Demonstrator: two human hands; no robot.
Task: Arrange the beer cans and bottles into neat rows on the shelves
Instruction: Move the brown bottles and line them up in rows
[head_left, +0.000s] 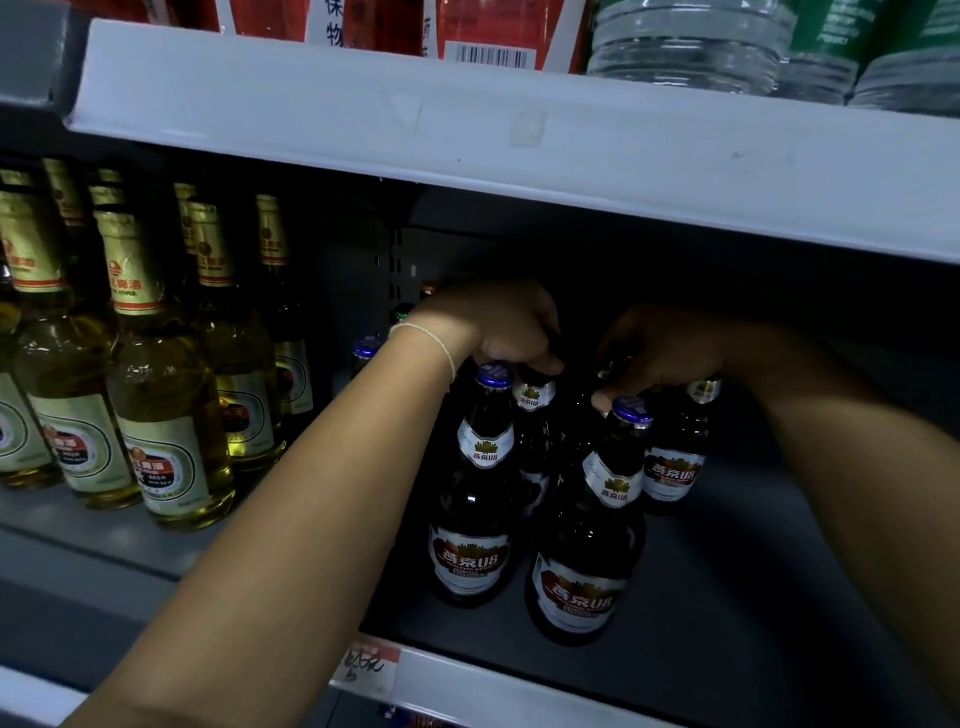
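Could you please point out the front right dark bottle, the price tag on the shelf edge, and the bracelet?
front right dark bottle (582, 597): head view, on its main label.
price tag (366, 670): head view, on its handwritten middle.
bracelet (436, 340): head view, on the strand across the left wrist.

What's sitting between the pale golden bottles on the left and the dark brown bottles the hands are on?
In the head view, mostly bare grey shelf, crossed by the left forearm.

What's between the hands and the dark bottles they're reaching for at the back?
Nothing visible. The left hand and right hand are already down on the necks of the rear dark bottles, reaching over the two front dark bottles.
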